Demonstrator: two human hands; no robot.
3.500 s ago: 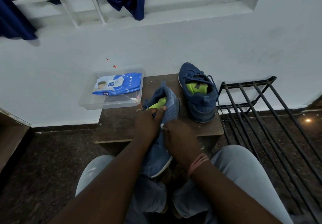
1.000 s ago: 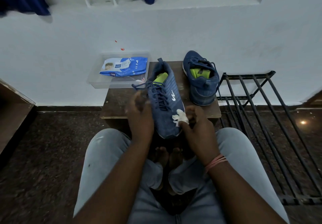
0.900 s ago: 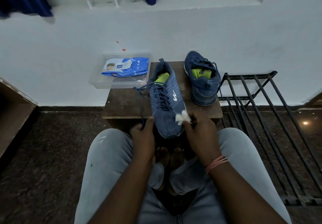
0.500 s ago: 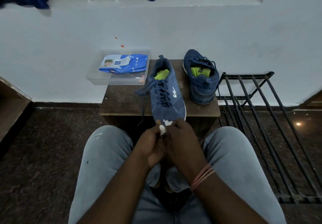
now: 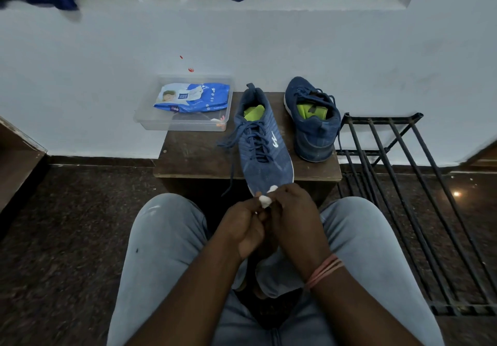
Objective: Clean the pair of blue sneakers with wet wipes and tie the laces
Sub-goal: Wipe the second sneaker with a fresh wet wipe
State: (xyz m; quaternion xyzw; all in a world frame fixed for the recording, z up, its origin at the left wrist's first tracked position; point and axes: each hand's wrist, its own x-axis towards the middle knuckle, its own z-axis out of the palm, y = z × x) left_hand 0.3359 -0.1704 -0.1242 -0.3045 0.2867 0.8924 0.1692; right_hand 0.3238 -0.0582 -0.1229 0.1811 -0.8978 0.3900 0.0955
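**Hands meet over a crumpled wipe at the sneaker's toe**

Hands together at the centre of the frame: my left hand (image 5: 243,228) and right hand (image 5: 294,218) are pressed close, fingers of both curled around a small white wet wipe (image 5: 265,200) bunched between them, just below the toe of the near sneaker (image 5: 262,144). That blue shoe lies on the dark wooden stool (image 5: 193,157) with its toe pointing toward me and jutting past the stool's front edge; its laces (image 5: 231,154) are loose, one end hanging over the edge. The second sneaker (image 5: 313,122) stands just beside it to the right, heel toward me, green insole showing. At the stool's upper left corner a clear plastic box (image 5: 146,115) overhangs the edge and holds a blue pack of wipes (image 5: 193,98). A black metal rack (image 5: 398,184) fills the right of the frame, beside the stool. My knees in pale jeans (image 5: 166,238) frame the lower part of the picture, against a white wall (image 5: 349,49) above.
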